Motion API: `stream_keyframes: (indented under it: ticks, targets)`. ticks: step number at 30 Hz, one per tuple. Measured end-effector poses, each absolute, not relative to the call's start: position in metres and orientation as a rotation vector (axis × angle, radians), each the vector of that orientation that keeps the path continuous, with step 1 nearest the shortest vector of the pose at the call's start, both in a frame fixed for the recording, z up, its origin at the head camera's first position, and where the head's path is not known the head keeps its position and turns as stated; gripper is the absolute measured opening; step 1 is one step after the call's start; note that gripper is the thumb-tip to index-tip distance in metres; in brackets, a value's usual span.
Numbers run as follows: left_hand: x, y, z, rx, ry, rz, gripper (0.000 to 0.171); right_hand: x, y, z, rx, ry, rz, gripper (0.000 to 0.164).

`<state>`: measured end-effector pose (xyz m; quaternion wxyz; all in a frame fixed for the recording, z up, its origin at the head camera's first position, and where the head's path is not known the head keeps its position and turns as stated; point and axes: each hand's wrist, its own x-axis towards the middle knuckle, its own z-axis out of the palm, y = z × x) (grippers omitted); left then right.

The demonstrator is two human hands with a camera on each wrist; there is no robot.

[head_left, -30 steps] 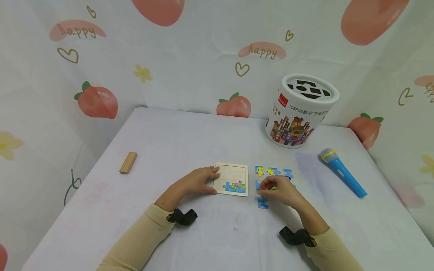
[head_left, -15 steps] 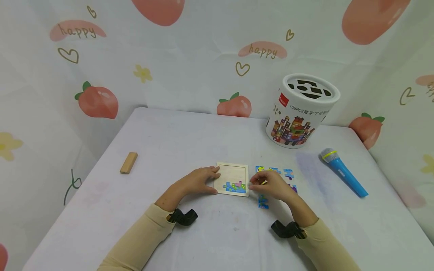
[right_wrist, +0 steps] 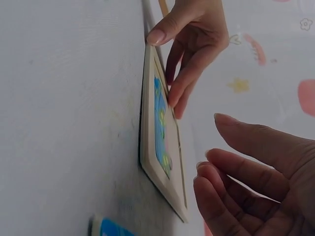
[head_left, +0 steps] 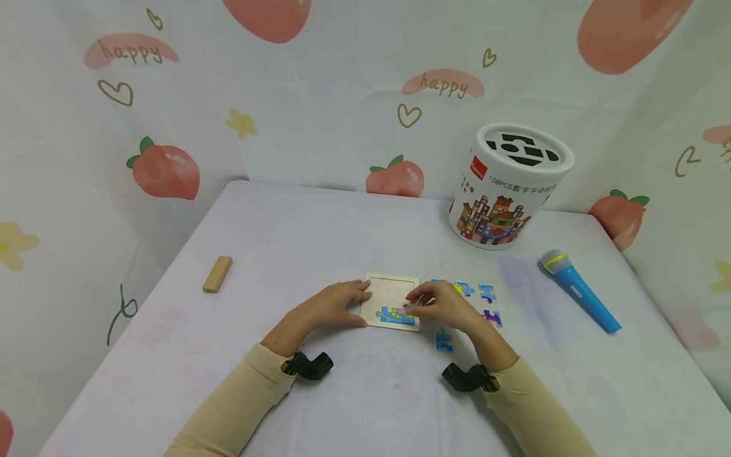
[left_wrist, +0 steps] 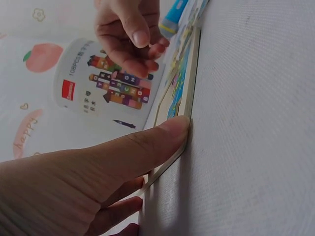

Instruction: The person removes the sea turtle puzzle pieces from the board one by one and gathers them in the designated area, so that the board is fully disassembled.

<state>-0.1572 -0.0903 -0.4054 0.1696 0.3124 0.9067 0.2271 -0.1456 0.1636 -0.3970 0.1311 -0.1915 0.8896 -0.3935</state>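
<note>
My left hand [head_left: 337,303] holds the left side of a square wooden puzzle tray [head_left: 390,284], thumb at the near-left corner and fingers along the edge. Joined jigsaw pieces [head_left: 394,316], blue with green and pink, lie in the tray's near-right part. Over the tray's right edge hovers my right hand [head_left: 448,308]. In the right wrist view its thumb [right_wrist: 246,130] and forefinger stand apart, with no piece visible between them. Loose jigsaw pieces lie right of the tray, among them a purple one [head_left: 491,317] and a blue one [head_left: 443,340]; my right hand partly hides others.
A white block bucket [head_left: 502,197] with a slotted lid stands at the back right. To the right lies a blue toy microphone [head_left: 579,289]. A small wooden block [head_left: 217,274] is on the left of the white-covered table [head_left: 320,222].
My right hand has moved left, from over the loose pieces to the tray's right edge, uncovering the purple piece. My left hand and the tray have stayed in place.
</note>
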Motion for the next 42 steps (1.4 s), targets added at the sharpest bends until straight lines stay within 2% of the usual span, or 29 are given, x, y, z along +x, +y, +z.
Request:
stream_keyframes:
  ticks: [19,34,42]
  targets:
    - [-0.159,-0.092,-0.407,0.884,2.573,0.648,0.063,-0.156,0.139,-0.399,-0.611,2.484,-1.094,0.030]
    - [-0.160,-0.091,-0.408,0.908,2.576,0.645,0.064,-0.155,0.130,-0.401,-0.541,2.543,-0.962,0.016]
    - [-0.160,-0.091,-0.408,0.886,2.578,0.647,0.064,-0.155,0.129,-0.404,-0.532,2.554,-0.950,0.016]
